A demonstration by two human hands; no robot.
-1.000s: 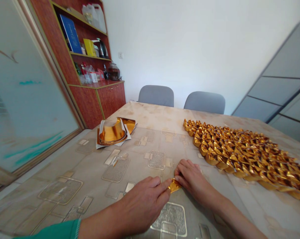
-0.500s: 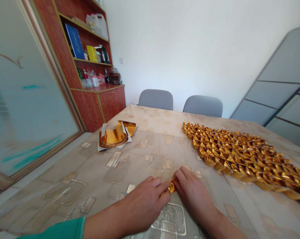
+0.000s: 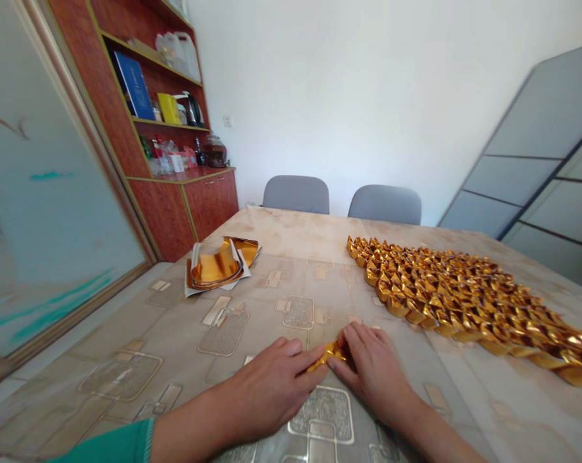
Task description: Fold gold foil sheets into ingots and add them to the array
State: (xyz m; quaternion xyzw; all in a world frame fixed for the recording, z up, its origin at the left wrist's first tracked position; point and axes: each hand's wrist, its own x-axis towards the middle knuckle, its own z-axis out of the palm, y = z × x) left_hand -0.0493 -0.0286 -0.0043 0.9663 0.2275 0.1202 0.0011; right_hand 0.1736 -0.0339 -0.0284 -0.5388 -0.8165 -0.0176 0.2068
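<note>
Between my two hands is a piece of gold foil paper [image 3: 330, 354], partly folded and narrow, just above or on the tablecloth. My left hand [image 3: 278, 379] pinches its left end between thumb and forefinger. Closed on the right end is my right hand [image 3: 372, 360], its fingers bent over the foil and hiding part of it. On the right lies a large block of folded gold foil pieces [image 3: 445, 289], packed in close rows. A stack of loose gold foil sheets [image 3: 217, 267], curled and mixed with white-backed ones, rests at the left.
The table [image 3: 291, 225] has a patterned, see-through cover. Two grey chairs [image 3: 295, 194] stand at its far side. A red-brown cabinet [image 3: 184, 199] with bottles and a kettle is at the back left, beside a frosted glass door [image 3: 54, 193].
More of the gold foil shows between my hands, and my right thumb now presses at its near edge. The whole view has shifted slightly.
</note>
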